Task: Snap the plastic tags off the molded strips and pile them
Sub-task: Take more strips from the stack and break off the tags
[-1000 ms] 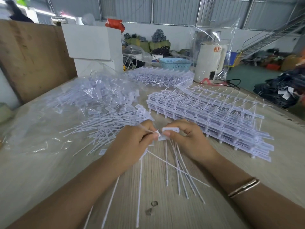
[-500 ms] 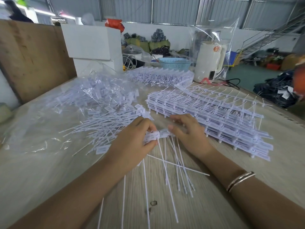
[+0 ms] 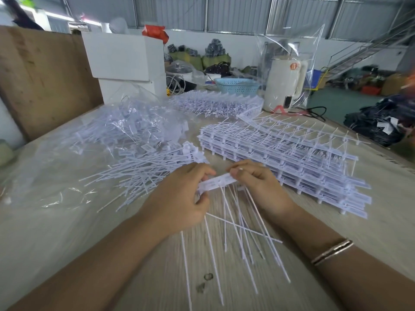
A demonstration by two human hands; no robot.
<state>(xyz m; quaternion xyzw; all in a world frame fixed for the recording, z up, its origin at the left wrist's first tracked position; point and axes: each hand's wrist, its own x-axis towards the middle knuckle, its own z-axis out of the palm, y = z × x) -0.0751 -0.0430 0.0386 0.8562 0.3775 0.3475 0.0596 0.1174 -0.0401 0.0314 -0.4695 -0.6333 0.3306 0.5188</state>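
Both hands hold a bunch of white plastic tags (image 3: 216, 182) just above the wooden table (image 3: 370, 223). My left hand (image 3: 179, 196) grips the flat heads at their left end, and my right hand (image 3: 256, 182) pinches the right end. The long thin tails (image 3: 238, 234) fan out toward me. A loose pile of snapped tags (image 3: 143, 171) lies to the left of my hands. To the right sits a stack of uncut molded strips (image 3: 287, 160).
A clear plastic bag of tags (image 3: 116, 131) covers the left of the table, with a second heap of strips (image 3: 215, 104) behind. A white kettle in a bag (image 3: 285, 84), a blue basket (image 3: 238, 86) and a white box (image 3: 123, 57) stand at the far edge.
The tag heads have spread into a longer row between my hands. My hands have moved slightly apart, and the tails fan wider.
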